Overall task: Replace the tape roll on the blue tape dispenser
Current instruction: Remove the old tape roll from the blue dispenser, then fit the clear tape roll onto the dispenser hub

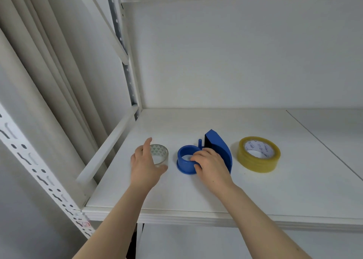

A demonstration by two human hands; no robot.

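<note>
I take the tape dispenser as my landmark; it lies on the shelf. To its left, just beside, stands the empty tape core. To its right, a little apart, lies the full tape roll. My left hand is at the core, and my right hand rests on the dispenser's near side.

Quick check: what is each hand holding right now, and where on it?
Left hand wraps the near-empty clear roll around its outer rim. Right hand grips the blue dispenser at its round hub's edge. The yellow roll lies untouched.
</note>
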